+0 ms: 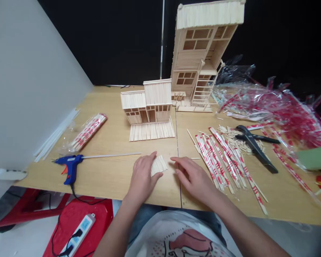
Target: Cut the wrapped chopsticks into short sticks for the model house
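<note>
A small panel of short wooden sticks (159, 165) lies flat on the table in front of me. My left hand (143, 175) holds it, with a finger along its far edge and the thumb at its near edge. To its right, my right hand (194, 175) is open and empty, its thumb and curved fingers apart. A short stick (195, 158) lies beyond that hand. Beside it are several paper-wrapped pairs of chopsticks (211, 160). Behind the panel stands a small stick-built house (152, 107) with a slatted deck.
A taller stick house (192, 53) rises at the back. At left are a blue glue gun (71, 166), a chopstick bundle (88, 132) and white strips (57, 134). At right lie black-handled cutters (254, 146), cut stick pieces (234, 137) and plastic wrappers (270, 103). A power strip (80, 232) rests on a red stool.
</note>
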`<state>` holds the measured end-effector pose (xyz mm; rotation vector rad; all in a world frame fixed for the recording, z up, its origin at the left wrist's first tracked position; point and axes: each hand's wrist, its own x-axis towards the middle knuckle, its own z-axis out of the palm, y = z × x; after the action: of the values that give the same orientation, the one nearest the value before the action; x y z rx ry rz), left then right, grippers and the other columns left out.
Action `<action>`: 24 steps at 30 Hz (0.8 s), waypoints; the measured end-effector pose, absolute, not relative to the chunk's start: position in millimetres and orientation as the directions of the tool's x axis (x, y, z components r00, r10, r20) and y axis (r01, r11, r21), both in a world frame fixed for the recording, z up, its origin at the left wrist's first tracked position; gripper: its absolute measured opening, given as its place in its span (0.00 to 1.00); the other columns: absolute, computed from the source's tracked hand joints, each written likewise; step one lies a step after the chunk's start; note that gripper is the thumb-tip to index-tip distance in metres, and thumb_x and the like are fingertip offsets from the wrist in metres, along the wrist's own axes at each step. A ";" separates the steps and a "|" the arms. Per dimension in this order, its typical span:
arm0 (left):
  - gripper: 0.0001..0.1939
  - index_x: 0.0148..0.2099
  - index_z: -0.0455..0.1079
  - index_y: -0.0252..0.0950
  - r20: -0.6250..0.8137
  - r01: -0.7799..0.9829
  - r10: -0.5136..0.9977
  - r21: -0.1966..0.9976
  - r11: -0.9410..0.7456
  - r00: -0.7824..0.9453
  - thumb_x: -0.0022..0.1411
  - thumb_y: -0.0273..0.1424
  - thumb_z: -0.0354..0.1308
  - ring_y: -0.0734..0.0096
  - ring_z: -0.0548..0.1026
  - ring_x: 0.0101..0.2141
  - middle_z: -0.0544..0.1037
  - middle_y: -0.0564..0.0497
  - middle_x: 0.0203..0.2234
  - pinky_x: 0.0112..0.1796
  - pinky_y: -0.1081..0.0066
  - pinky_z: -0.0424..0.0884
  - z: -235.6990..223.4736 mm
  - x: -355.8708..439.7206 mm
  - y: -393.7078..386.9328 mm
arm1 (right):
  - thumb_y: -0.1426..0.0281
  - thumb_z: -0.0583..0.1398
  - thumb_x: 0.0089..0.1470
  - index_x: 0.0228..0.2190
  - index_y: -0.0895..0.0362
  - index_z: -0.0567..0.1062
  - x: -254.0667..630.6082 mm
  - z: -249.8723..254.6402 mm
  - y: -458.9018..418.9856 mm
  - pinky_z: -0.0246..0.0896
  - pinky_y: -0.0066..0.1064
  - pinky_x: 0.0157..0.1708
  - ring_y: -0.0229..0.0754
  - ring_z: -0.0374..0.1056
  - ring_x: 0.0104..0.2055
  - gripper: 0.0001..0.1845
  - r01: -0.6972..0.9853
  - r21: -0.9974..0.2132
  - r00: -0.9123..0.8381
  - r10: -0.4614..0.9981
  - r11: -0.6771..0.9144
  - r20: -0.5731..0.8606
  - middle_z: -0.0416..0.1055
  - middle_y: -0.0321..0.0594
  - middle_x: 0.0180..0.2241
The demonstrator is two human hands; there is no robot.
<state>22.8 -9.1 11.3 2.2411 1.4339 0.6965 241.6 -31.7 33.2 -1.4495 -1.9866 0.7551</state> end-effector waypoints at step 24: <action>0.36 0.66 0.53 0.40 0.157 0.724 0.909 0.559 -0.404 0.386 0.60 0.32 0.65 0.58 0.69 0.54 0.75 0.47 0.53 0.62 0.51 0.56 17.3 10.0 -2.9 | 0.68 0.53 0.66 0.51 0.53 0.74 211.6 35.9 -3.7 0.60 0.33 0.38 0.44 0.68 0.38 0.16 0.866 -0.418 -0.326 0.944 0.275 -0.054 0.67 0.44 0.42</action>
<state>10.0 -2.9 17.3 2.2498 1.4100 0.6296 211.6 -3.7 35.9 -1.6859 -2.3370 0.5608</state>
